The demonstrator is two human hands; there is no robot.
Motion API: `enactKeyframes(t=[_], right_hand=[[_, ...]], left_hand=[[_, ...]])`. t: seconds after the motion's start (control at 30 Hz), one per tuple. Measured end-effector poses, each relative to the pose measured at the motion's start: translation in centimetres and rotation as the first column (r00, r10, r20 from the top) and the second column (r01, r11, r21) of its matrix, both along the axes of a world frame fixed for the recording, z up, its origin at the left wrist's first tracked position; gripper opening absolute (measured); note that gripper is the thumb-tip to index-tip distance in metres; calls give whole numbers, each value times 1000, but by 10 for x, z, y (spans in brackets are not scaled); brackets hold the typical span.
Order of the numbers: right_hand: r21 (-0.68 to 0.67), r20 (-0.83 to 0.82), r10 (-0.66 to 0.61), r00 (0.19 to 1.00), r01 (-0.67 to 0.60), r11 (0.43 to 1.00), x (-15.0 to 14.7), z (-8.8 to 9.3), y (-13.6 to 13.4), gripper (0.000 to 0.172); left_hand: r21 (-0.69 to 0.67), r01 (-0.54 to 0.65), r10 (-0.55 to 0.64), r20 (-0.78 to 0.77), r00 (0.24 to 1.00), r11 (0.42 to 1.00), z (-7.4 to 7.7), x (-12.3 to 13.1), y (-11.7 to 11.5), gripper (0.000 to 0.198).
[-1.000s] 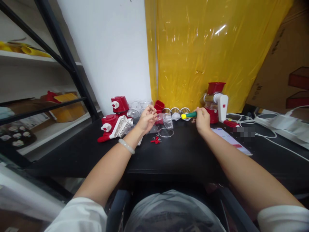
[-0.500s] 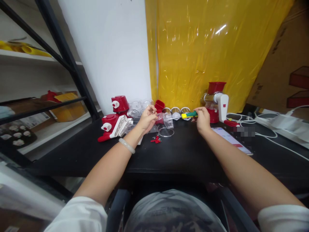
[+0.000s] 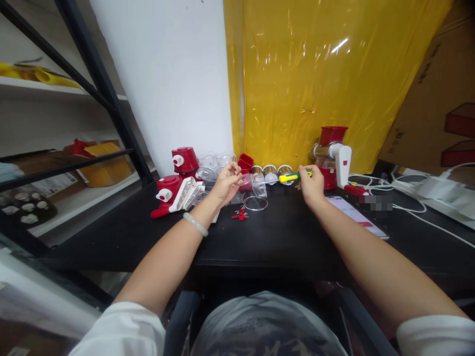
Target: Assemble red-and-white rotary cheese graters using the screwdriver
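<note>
Left hand (image 3: 225, 183) is pinching clear plastic part (image 3: 257, 185) near far edge of table (image 3: 282, 237) | right hand (image 3: 311, 187) is gripping screwdriver (image 3: 293, 176) | part likely light, stiff, slippery; rim probably best hold

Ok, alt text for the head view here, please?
Over a black table, the person's left hand holds a clear plastic part while the right hand holds a green-and-yellow screwdriver. At left lie red-and-white grater parts; an assembled grater stands before a yellow plastic sheet.
</note>
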State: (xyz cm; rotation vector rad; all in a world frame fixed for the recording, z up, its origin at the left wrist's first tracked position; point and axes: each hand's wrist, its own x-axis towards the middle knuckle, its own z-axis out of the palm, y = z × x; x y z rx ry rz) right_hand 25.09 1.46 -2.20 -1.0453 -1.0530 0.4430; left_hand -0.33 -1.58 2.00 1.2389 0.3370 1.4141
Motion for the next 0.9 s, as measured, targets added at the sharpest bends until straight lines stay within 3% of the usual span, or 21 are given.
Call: enactKeyframes(t=[0.5,0.9], right_hand=[[49,-57,79,995,-76,996,1,-3,3,15],[50,-14,15,1000,-14,999,1,-2,1,14]], left_hand=[[-8,22,-22,-15,1000,1000,1,-1,-2,38],[10,-27,27,7,1000,1000,0,1,0,40]])
